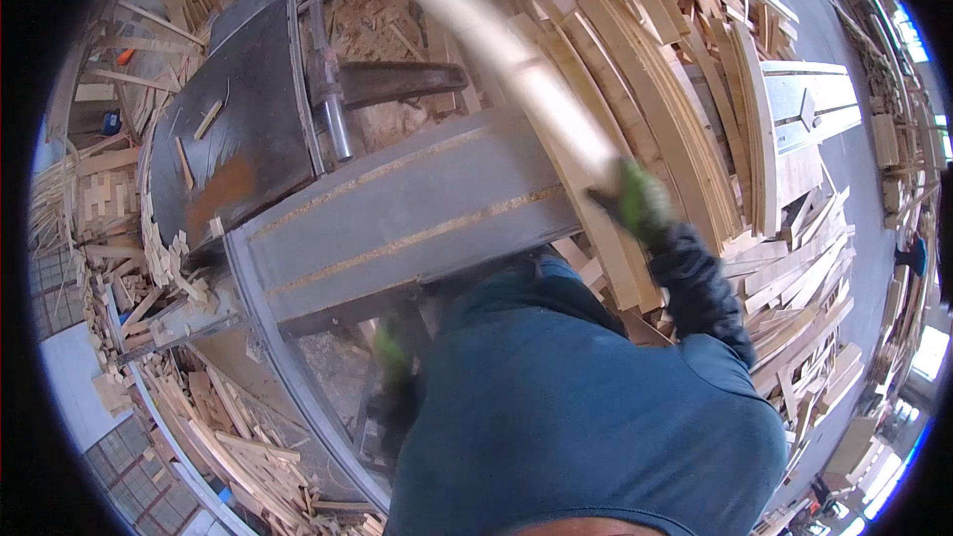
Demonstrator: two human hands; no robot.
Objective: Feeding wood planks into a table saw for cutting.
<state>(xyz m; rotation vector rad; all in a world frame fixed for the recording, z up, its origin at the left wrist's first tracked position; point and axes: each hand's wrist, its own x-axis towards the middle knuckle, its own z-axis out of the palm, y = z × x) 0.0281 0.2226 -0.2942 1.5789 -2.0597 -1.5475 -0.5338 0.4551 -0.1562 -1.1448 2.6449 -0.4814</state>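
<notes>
My right hand [640,206], in a green and dark glove, grips the near end of a pale wooden board [541,84]. The board is smeared by motion and slants up and away to the left, above a stack of long wooden planks [635,89]. My left hand [392,352], also in a green glove, hangs low beside my body near the grey metal rail [298,377]; blur hides its fingers. In front of me lies a grey metal machine table [417,194] with two sawdust-filled grooves.
A dark machine plate [233,119] with loose wood slivers adjoins the table on the left. A metal bar [328,69] and a dark arm [397,81] rise beyond it. Offcuts [238,427] pile at lower left, more scrap wood [794,268] at right. A distant person [911,255] stands far right.
</notes>
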